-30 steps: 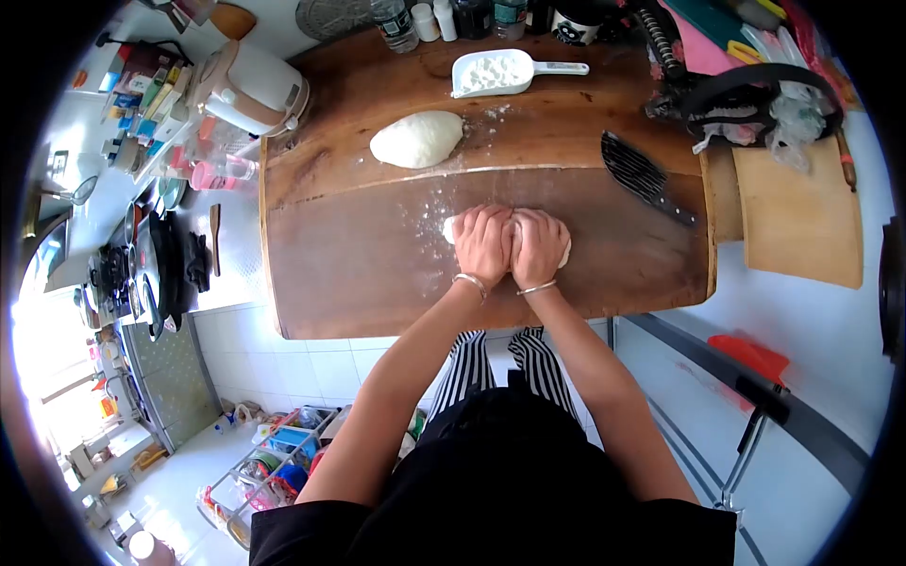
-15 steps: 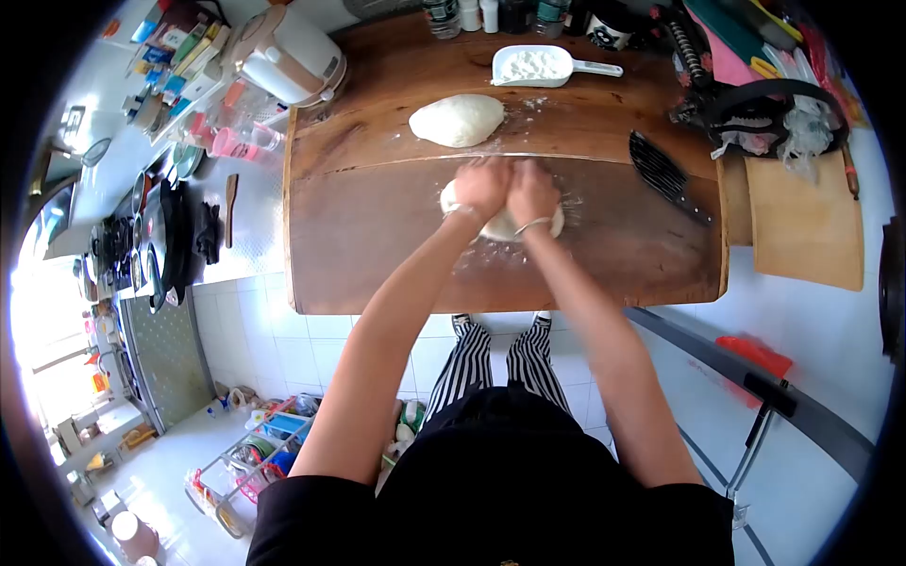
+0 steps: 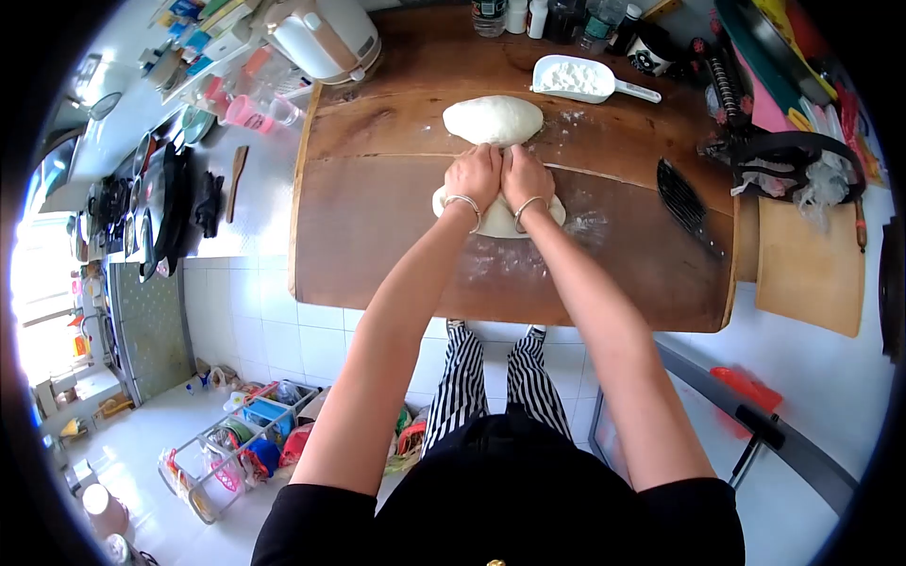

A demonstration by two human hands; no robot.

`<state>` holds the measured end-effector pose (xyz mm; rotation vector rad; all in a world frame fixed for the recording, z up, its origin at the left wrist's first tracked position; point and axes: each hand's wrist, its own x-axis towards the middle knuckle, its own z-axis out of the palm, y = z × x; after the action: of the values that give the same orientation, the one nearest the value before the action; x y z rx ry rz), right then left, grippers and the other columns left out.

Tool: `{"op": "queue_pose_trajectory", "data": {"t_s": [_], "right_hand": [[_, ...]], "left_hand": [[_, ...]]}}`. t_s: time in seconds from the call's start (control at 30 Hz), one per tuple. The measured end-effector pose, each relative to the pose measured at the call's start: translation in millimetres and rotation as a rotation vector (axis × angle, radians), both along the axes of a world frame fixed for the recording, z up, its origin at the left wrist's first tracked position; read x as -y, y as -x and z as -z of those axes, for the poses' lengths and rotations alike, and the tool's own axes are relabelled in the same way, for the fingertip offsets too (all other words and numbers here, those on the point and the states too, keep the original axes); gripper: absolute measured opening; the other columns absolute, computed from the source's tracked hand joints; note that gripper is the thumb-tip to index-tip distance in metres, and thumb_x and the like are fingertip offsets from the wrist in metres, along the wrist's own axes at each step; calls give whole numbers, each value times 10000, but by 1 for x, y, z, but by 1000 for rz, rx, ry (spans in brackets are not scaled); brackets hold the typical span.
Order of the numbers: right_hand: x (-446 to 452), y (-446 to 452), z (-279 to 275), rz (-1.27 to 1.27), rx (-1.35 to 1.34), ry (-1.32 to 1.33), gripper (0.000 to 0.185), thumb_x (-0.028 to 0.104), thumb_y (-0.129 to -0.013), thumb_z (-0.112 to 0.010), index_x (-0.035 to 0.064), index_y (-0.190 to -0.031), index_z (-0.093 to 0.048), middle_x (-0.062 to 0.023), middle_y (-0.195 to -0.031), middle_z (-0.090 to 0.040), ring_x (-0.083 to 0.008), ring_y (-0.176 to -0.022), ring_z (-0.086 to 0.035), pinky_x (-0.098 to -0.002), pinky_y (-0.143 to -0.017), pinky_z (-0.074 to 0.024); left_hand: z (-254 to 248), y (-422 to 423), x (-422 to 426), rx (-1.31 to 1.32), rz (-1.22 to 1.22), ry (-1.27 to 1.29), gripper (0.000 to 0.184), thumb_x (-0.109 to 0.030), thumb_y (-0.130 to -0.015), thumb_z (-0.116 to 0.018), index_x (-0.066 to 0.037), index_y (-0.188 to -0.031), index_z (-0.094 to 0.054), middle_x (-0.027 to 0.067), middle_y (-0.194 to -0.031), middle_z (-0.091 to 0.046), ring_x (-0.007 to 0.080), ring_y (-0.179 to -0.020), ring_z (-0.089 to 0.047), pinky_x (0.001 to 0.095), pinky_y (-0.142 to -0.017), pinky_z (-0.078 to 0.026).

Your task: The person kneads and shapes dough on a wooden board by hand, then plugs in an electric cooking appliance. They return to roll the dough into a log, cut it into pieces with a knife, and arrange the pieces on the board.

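Note:
A flattened piece of white dough [image 3: 496,223] lies on the wooden board [image 3: 368,226], partly covered by my hands. My left hand [image 3: 474,177] and my right hand [image 3: 527,177] sit side by side on its far part, fingers curled down over it. Both wrists wear a pale bangle. Just beyond my fingertips rests a second, smooth oval lump of dough [image 3: 493,120]. Dry flour is smeared on the board around the piece under my hands.
A white scoop of flour [image 3: 578,78] lies at the back right. On the right side is a black slotted turner [image 3: 681,198]. A white kettle [image 3: 321,38] stands at the back left, and bottles [image 3: 491,17] line the back edge. A cutting board [image 3: 810,264] is at the right.
The camera view has shifted and turned slightly. My hands, blurred together before, now show sharply, side by side on the dough's far part, closer to the second lump.

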<state>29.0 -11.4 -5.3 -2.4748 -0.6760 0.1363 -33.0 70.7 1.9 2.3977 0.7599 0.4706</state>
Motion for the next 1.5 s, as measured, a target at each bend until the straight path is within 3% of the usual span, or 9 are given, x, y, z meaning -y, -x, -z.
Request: {"op": "queue_pose_trajectory", "data": {"t_s": [0.17, 0.4, 0.63, 0.93, 1.0, 1.07, 1.2, 1.3, 1.5], "right_hand": [[52, 54, -45, -63, -261, -303, 189, 249, -917, -528, 83, -937, -616, -173, -926, -671, -392, -872, -633, -528, -761, -463], [69, 104, -1, -296, 416, -415, 177, 198, -885, -562, 113, -1035, -604, -52, -1053, -659, -240, -998, -607, -411, -885, -396], [17, 45, 11, -182, 356, -287, 166, 179, -873, -556, 118, -1018, -611, -59, -966, -671, -249, -934, -621, -410, -835, -414], [-19, 25, 5, 9, 152, -67, 130, 179, -887, -548, 98, -962, -616, -115, -799, -689, -315, -738, -670, -471, -716, -477], [-23, 36, 5, -59, -64, -608, 147, 142, -872, -576, 72, -996, -616, -123, -884, -697, -317, -841, -672, -458, -814, -493], [-4, 75, -18, -79, 65, -751, 234, 145, -892, -592, 30, -1096, -601, -160, -1052, -671, -311, -1011, -635, -410, -923, -477], [79, 160, 37, 312, -514, -896, 398, 258, -972, -574, 22, -1287, -518, -111, -1291, -564, -225, -1149, -555, -333, -979, -437], [118, 159, 17, 347, -857, -812, 464, 307, -982, -517, -49, -1278, -501, -205, -1235, -585, -280, -1178, -540, -367, -1011, -410], [182, 21, -25, 89, -269, 10, 439, 453, -944, -444, 120, -1129, -662, -157, -1144, -665, -367, -1114, -595, -502, -938, -456]], "left_hand": [[-18, 58, 33, -58, 100, 41, 305, -303, -928, -473, -37, -895, -619, 198, -902, -662, 383, -881, -619, 492, -830, -466], [17, 119, 68, 248, 0, -254, 239, -184, -898, -523, -98, -1102, -613, 77, -1100, -628, 276, -1100, -541, 442, -1056, -304], [16, 42, -6, 250, 175, -277, 151, -196, -893, -537, -74, -881, -624, 105, -838, -634, 309, -816, -591, 438, -788, -440], [1, 28, -21, 34, 116, -67, 339, -294, -973, -439, -44, -816, -608, 197, -864, -659, 381, -829, -623, 485, -734, -478], [-14, 57, -10, -133, -48, 32, 348, -307, -981, -415, -46, -858, -610, 204, -900, -661, 405, -853, -614, 499, -776, -473], [3, 102, -6, -133, -220, 115, 387, -344, -986, -394, -36, -954, -626, 222, -937, -652, 427, -892, -603, 510, -814, -465], [36, 157, 22, 100, -513, 553, 501, -417, -977, -450, 52, -1069, -600, 259, -994, -634, 423, -926, -609, 489, -813, -475], [39, 151, 82, 110, -513, 881, 486, -395, -989, -500, 75, -1101, -548, 222, -1022, -645, 269, -916, -635, 410, -791, -516], [15, 84, 193, -34, -170, 1473, 280, -327, -979, -516, -67, -1030, -607, 26, -893, -615, 149, -752, -598, 290, -593, -508]]}}
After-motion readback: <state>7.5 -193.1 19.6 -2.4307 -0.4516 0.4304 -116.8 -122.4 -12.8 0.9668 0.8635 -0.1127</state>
